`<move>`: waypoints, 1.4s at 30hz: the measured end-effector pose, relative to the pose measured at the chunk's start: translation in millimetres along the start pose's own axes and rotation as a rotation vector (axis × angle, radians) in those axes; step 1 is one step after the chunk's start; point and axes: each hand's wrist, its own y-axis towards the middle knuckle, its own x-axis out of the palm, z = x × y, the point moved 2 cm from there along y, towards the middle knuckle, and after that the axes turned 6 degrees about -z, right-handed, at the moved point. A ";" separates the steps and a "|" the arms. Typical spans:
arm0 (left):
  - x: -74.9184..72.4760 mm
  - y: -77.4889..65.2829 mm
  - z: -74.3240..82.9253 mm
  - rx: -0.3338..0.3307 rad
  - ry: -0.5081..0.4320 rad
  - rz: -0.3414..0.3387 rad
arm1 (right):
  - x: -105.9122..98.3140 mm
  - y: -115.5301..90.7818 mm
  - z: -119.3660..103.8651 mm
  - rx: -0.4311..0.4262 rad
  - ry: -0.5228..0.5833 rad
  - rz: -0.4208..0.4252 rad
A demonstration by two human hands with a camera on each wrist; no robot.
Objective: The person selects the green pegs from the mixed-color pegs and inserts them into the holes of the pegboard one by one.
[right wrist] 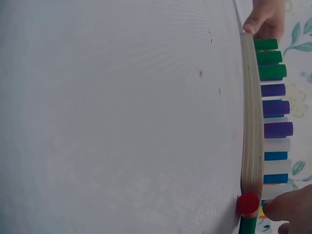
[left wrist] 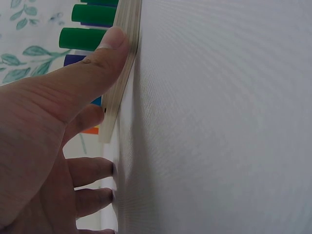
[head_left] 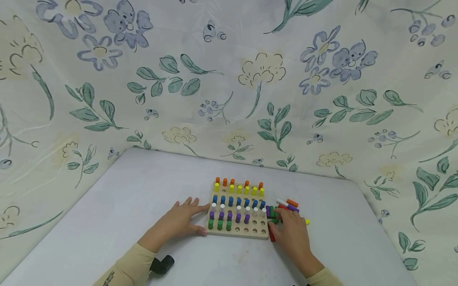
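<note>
A wooden pegboard [head_left: 237, 234] lies flat on the table, with rows of orange, yellow, blue, white, purple and green pegs standing in its holes. My left hand [head_left: 180, 220] rests at its left side, the thumb and index finger spread against the edge. In the left wrist view, the thumb [left wrist: 114, 39] presses on the board's side beside a green peg [left wrist: 83, 39]. At the right edge my right hand [head_left: 294, 232] reaches over loose pegs, thumb and index finger apart around a green peg [head_left: 273, 221]. A red peg [right wrist: 247, 204] lies against the board near that thumb.
Beyond the right fingers lie more loose pegs, among them a white peg [head_left: 282, 202], an orange peg [head_left: 292, 203] and a purple peg [head_left: 293, 208]. A black curved object [head_left: 162, 265] sits by the left sleeve. Flower-patterned sheeting [head_left: 229, 99] hangs behind the white table [head_left: 161, 171].
</note>
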 end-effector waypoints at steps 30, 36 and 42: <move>-0.7 -1.4 -0.3 0.004 0.005 0.003 | 0.4 3.1 -1.4 0.039 0.018 -0.004; -0.9 -1.3 -0.5 0.004 0.003 0.003 | 0.6 4.7 -2.6 0.062 0.030 -0.027; -1.8 -1.6 0.0 0.005 -0.002 -0.001 | 0.0 4.5 -3.9 0.069 0.024 -0.037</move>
